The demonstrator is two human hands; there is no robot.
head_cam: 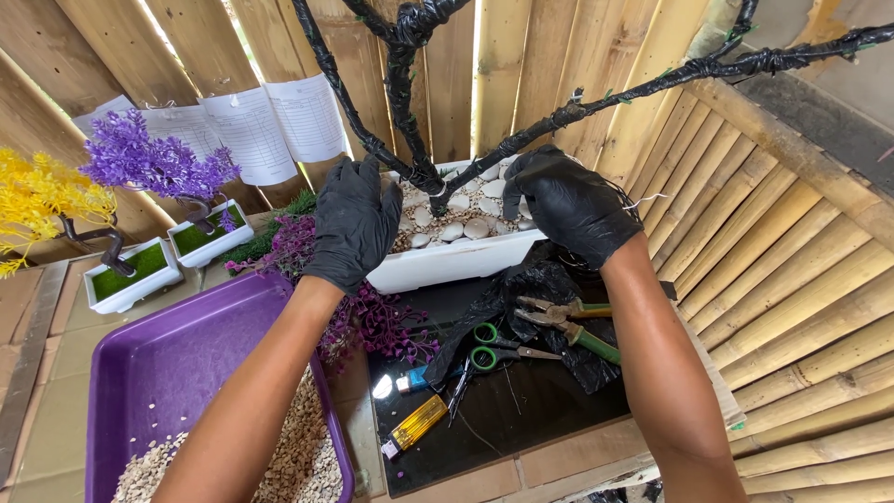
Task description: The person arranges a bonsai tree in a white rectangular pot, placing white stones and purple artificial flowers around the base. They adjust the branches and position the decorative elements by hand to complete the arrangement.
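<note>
Both my hands wear black gloves. My left hand [354, 224] rests against the left end of a white rectangular planter [447, 263] filled with pale stones. My right hand [570, 203] is curled at the planter's right end, close to a thin white wire [647, 198] and a black-wrapped branch [652, 86]. A black-taped artificial tree trunk [402, 93] rises from the planter between my hands. Whether either hand actually grips the planter I cannot tell.
Pliers [568, 321], green-handled scissors [494, 349] and a yellow lighter [416, 424] lie on a dark board. A purple tray [177, 363] holds gravel. Purple plastic foliage [377, 326] lies beside it. Small purple [158, 163] and yellow [37, 200] artificial trees stand left. Bamboo wall on the right.
</note>
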